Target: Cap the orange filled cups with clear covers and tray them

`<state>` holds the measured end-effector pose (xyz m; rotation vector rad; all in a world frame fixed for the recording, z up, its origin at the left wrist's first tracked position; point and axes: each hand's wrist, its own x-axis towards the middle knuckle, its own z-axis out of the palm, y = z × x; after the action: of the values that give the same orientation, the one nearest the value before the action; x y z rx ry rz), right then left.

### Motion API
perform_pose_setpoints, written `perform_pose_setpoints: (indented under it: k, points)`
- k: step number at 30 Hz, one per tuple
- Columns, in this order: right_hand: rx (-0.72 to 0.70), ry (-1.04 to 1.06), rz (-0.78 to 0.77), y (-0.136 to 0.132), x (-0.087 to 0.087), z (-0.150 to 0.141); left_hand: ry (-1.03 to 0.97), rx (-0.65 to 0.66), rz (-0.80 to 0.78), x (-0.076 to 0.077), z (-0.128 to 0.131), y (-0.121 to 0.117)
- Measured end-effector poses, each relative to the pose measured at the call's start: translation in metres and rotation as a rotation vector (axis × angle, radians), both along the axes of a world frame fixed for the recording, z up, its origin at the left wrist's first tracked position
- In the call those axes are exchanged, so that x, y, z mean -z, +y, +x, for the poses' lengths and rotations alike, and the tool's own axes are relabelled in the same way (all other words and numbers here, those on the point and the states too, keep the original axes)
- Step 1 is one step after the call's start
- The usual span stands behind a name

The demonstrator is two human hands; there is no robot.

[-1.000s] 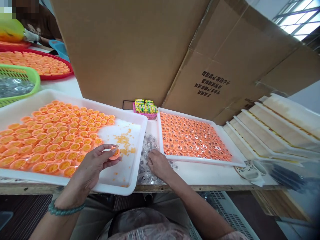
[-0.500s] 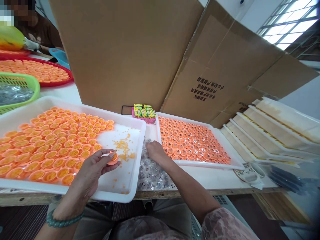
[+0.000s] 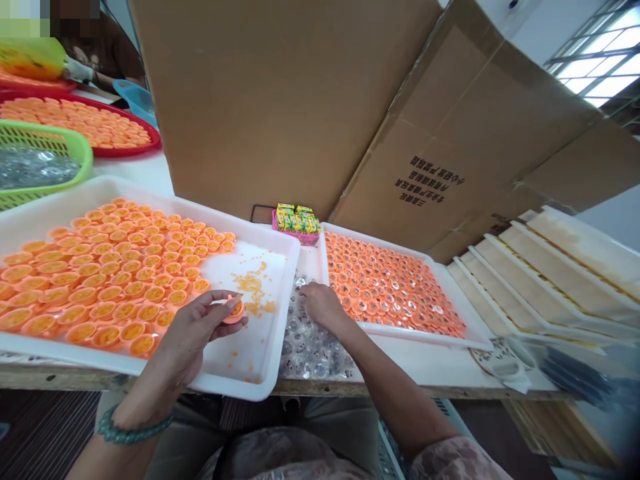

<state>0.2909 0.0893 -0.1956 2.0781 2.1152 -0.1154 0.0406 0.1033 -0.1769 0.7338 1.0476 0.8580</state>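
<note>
My left hand [image 3: 207, 323] pinches a small orange plastic cup [image 3: 234, 309] with yellow bits inside, above the bare end of a white tray [image 3: 220, 387]. Many similar filled cups [image 3: 110, 293] stand close together in that tray, and loose yellow bits [image 3: 255, 290] lie scattered on its floor. My right hand [image 3: 320, 303] is closed at the far end of a spread of clear plastic discs [image 3: 313, 350] with dark prints. A shiny clear disc [image 3: 300, 283] shows at its fingertips, which are partly hidden.
Right of the discs, another white tray [image 3: 425, 339] holds orange cups with printed clear tops. A pink basket [image 3: 305, 238] of small yellow-green packets stands against tall cardboard [image 3: 280, 100]. Stacked trays [image 3: 550, 280] lean at right. A green basket [image 3: 83, 160] and a co-worker's gloved hand [image 3: 80, 70] are at left.
The view has shifted a little, moving the scene slightly right. A shiny clear disc now shows at my right fingertips. My left hand keeps hold of the orange cup.
</note>
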Motion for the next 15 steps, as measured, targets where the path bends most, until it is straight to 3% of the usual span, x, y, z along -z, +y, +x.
perform_pose_setpoints:
  k: [7, 15]
  points:
    - [-0.021, 0.011, -0.065, 0.006, 0.003, -0.010, -0.012, 0.003, 0.015, -0.003, 0.001, 0.000]
    - [-0.010, 0.062, -0.006, -0.008, -0.002, -0.008, -0.008, 0.010, 0.017, -0.004, 0.000, -0.001]
